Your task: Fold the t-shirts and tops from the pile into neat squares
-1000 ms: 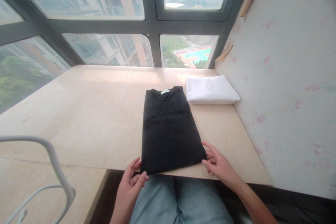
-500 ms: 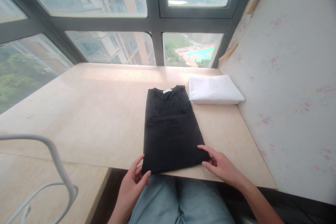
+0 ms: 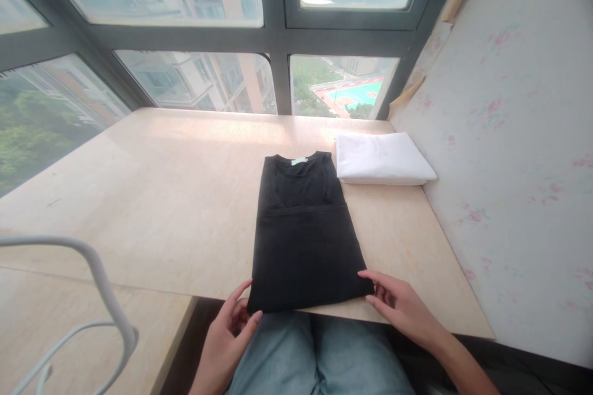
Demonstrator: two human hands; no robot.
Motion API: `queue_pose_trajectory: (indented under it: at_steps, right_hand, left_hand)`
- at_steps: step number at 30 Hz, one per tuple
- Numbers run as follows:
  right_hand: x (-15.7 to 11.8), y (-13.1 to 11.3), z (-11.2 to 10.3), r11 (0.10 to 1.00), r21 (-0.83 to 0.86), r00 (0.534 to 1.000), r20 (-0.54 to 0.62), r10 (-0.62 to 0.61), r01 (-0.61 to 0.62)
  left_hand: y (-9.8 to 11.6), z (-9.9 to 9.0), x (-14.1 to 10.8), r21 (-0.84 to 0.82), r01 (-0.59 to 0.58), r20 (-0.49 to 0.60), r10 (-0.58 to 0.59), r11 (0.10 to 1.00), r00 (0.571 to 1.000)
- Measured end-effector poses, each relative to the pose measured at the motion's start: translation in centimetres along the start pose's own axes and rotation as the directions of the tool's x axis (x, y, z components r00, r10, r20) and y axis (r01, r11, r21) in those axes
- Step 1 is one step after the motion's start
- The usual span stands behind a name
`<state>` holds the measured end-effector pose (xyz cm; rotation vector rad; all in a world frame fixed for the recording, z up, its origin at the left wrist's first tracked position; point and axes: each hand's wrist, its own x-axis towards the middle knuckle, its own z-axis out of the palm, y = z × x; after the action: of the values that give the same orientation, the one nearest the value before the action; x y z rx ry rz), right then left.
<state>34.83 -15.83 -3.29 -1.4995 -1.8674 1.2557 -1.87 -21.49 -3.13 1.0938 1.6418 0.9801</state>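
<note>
Flanking black folded shirt (image 3: 306, 253), left hand (image 3: 231, 333) and right hand (image 3: 401, 308) loosely spread, fingers at its lower corners

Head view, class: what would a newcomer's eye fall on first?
The folded black shirt, dark against the pale tabletop, with the left hand and right hand at its near corners. Next, the folded white cloth to the right of its far end, near the flowered wall.

We can see a small pale tag (image 3: 299, 161) inside the neck of the black shirt (image 3: 308, 247), but it looks too tiny and blurry for us to read any words.
</note>
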Motion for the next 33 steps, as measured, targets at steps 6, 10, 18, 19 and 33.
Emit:
queue_pose_trajectory:
  at_steps: [6,10,18,19,33]
  right_hand:
    - [-0.8,0.3,0.4,0.993,-0.078,0.994,-0.053,-0.092,0.087]
    - [-1.2,1.0,0.9,0.999,-0.024,0.992,-0.121,-0.038,0.035]
    - [-2.4,1.4,0.9,0.975,-0.156,0.982,-0.082,-0.170,0.156]
    - [-2.4,1.3,0.9,0.962,-0.188,0.973,-0.089,-0.215,0.195]
    - [-2.1,1.1,0.9,0.900,-0.306,0.941,-0.034,-0.336,0.311]
  left_hand:
    - [-0.8,-0.1,-0.8,0.251,-0.183,-0.004,0.191,0.950,0.982]
    - [-1.0,-0.4,-0.7,0.332,-0.271,-0.032,0.298,0.904,0.954]
    - [-2.0,-1.0,-2.0,0.577,-0.413,0.006,0.503,0.704,0.864]
    - [-2.2,-1.0,-2.1,0.640,-0.435,0.023,0.551,0.633,0.834]
    - [-1.7,-1.0,-0.6,0.764,-0.619,0.281,0.770,0.182,0.573]
